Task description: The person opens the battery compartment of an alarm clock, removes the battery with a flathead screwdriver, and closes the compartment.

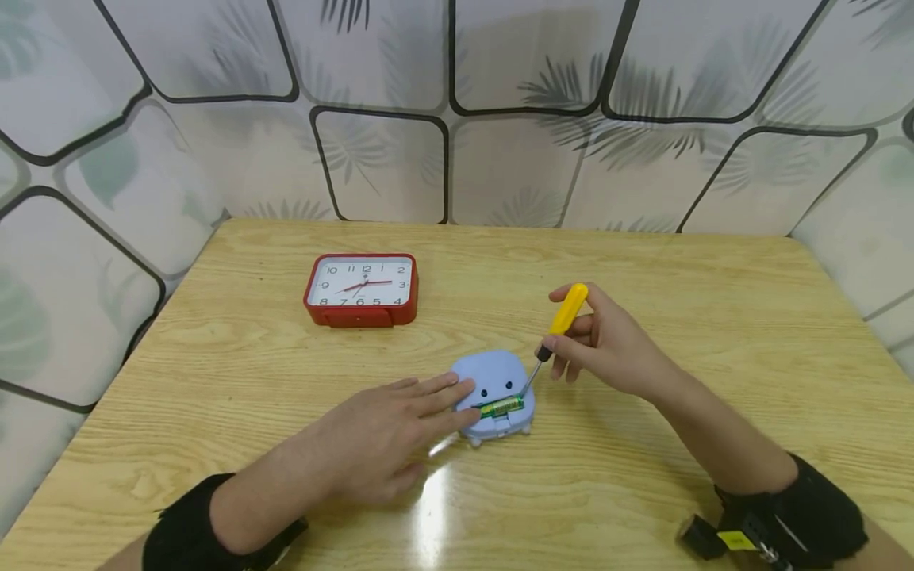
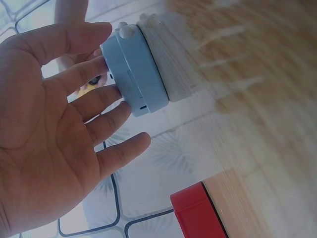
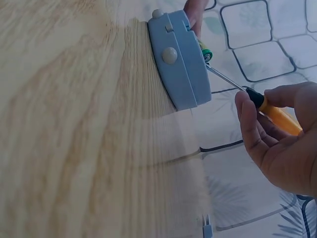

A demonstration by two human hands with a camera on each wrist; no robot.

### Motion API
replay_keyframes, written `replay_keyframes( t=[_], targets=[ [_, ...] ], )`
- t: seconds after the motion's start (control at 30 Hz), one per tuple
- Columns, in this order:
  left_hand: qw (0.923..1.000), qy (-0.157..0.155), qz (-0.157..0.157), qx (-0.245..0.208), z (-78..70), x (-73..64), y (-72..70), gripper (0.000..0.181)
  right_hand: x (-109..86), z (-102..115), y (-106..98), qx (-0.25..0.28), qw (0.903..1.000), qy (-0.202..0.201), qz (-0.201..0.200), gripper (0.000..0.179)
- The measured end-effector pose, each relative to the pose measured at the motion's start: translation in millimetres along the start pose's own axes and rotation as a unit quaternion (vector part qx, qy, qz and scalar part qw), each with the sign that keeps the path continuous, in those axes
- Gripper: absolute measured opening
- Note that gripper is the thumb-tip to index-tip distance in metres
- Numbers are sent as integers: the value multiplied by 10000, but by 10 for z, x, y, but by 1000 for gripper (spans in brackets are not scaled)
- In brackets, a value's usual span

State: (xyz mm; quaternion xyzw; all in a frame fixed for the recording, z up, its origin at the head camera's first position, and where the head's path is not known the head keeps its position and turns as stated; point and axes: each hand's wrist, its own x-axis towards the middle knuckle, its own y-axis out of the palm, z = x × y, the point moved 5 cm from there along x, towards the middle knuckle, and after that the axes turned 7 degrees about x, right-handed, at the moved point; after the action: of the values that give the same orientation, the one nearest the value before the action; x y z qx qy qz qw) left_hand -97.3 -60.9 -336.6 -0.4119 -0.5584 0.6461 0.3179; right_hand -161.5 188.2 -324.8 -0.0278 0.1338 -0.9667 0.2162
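A light blue rounded device (image 1: 489,366) with small feet lies on the table, its battery slot facing up. In the slot sits a green battery (image 1: 502,408), one end of it raised to the device's surface in the right wrist view. My left hand (image 1: 385,432) rests its nearly straight fingers on the device's left side. A screwdriver (image 1: 569,309) with a yellow handle and black collar is pinched between the fingers and thumb of my right hand (image 1: 617,349). Its metal shaft slants down, with the tip right at the battery's right end.
Behind and to the left, a red alarm clock (image 1: 360,316) with a white face lies tilted back on the wooden table (image 1: 678,285). A patterned wall (image 1: 514,166) rises along the table's far edge. Black bands (image 1: 800,507) wrap both wrists.
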Motion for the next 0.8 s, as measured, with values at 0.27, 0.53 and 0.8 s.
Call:
replay_keyframes(
  t=[0.27, 0.53, 0.8],
  targets=[
    [10000, -76, -37, -1, -1, -11, 5, 69, 6, -50, 6, 576, 9975, 420, 11, 74],
    [10000, -58, -63, -4, -12, -11, 16, 70, -4, -72, 105, 1101, 9931, 280, 294, 79],
    [9998, -28, -137, 109, -14, -12, 13, 69, -14, -38, 130, 1258, 9915, 19, 341, 74]
  ],
)
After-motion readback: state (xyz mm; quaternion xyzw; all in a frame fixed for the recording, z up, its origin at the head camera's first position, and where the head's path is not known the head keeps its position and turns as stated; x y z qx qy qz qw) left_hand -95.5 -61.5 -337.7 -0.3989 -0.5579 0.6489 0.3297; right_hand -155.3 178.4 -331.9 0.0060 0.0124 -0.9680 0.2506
